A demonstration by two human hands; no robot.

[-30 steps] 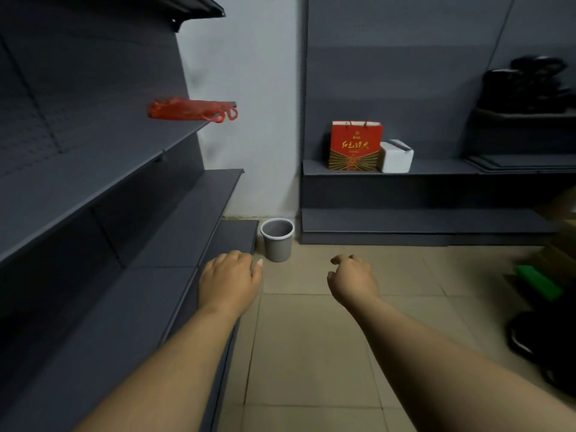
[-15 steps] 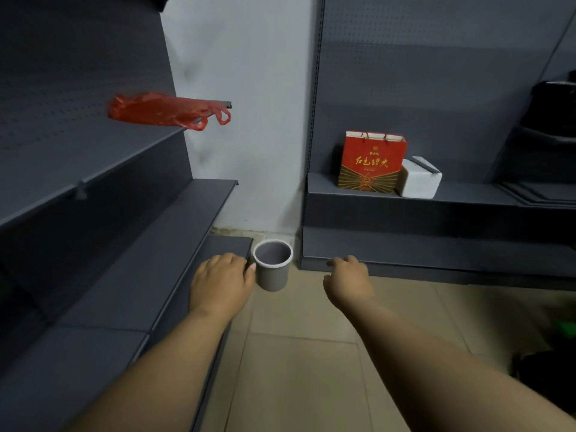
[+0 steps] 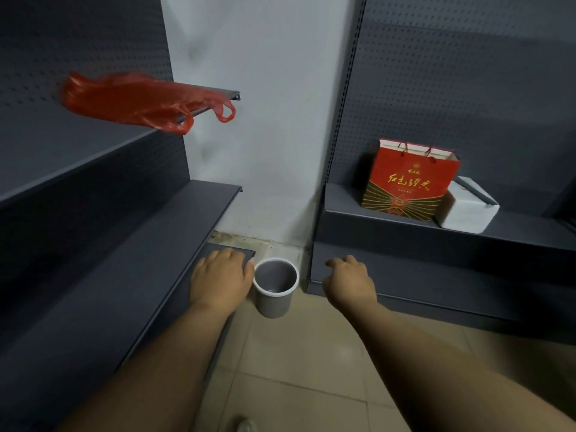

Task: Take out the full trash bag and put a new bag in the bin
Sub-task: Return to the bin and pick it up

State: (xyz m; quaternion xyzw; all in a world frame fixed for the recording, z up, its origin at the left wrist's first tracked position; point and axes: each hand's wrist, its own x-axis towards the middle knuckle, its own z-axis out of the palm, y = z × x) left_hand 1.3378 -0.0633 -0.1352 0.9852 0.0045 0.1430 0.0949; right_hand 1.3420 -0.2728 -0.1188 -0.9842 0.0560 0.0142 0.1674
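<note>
A small grey bin [image 3: 275,299] with a pale rim stands on the tiled floor in the corner between two shelf units; no bag shows inside it. A red plastic bag [image 3: 137,102] lies on the upper left shelf, its handles hanging over the edge. My left hand [image 3: 220,279] hovers just left of the bin's rim, fingers loosely curled and holding nothing. My right hand [image 3: 348,283] is to the right of the bin, apart from it, fingers loosely curled and holding nothing.
Dark grey shelving [image 3: 149,244] runs along the left, and another unit [image 3: 436,238] stands on the right. A red paper gift bag [image 3: 408,179] and a white foam box [image 3: 467,207] sit on the right shelf. Beige floor tiles [image 3: 296,369] lie below.
I have come closer to the corner, so the bin and shelves look larger. Both hands have reached forward and now flank the bin.
</note>
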